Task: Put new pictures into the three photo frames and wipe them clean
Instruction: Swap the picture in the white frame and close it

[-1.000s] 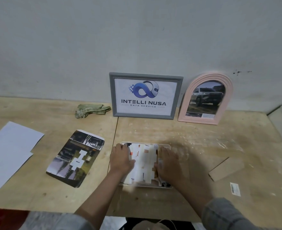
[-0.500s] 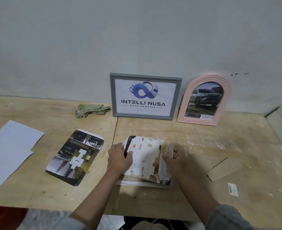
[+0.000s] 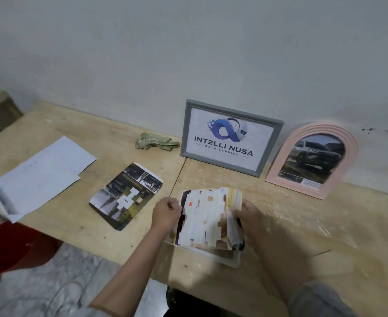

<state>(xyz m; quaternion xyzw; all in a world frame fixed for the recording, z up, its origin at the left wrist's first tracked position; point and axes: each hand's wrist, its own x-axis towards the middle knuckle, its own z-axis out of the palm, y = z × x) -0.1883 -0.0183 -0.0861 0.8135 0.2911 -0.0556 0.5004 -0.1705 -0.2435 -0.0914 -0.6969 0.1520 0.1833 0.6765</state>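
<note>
A white photo frame lies flat near the table's front edge. Above it I hold a taped, curling picture: my left hand pinches its left edge and my right hand grips its right edge. A grey frame with a logo print and a pink arched frame with a car photo lean against the wall. Another printed picture lies flat to the left. A green cloth lies crumpled near the wall.
White paper sheets cover the table's left part. A piece of cardboard lies blurred to the right of my right arm. The wooden table ends just in front of the white frame; a red object sits below its left edge.
Both hands went from pressing the picture flat in the white frame to lifting it by its edges; it now curls above the frame. The view has swung left.
</note>
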